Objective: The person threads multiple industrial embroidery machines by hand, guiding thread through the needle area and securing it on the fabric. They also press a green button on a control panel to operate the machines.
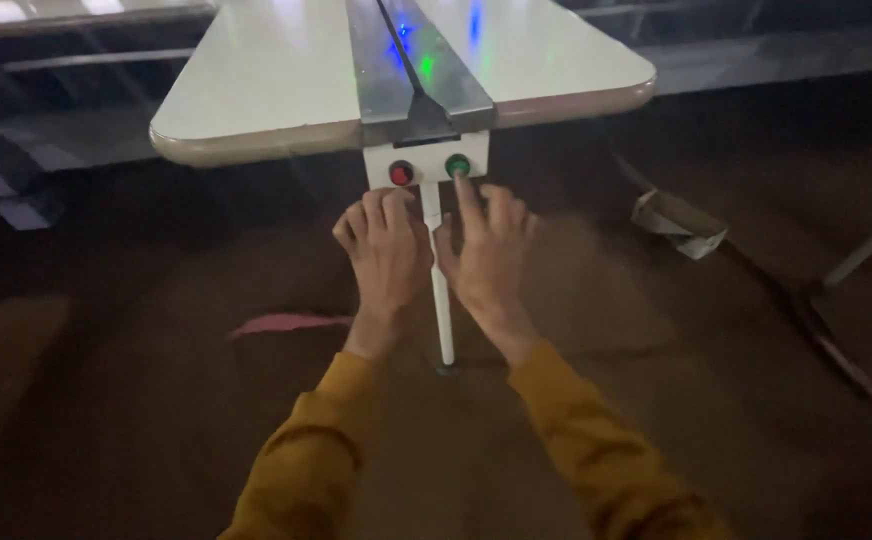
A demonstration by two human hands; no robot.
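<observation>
A white control box (426,172) hangs at the near end of a pale table (256,90), with a red button (401,174) on its left and a green button (457,165) on its right. My right hand (488,255) reaches up with its index finger touching the green button. My left hand (386,250) is just below the red button, fingers curled, apart from it and holding nothing. Both arms wear mustard-yellow sleeves.
A dark metal channel (418,70) runs down the table's middle, reflecting blue and green light. A white leg (439,290) drops from the box to the dark floor. A torn cardboard piece (678,222) lies at right, a pink scrap (286,323) at left, a slanted white pole (871,245) at far right.
</observation>
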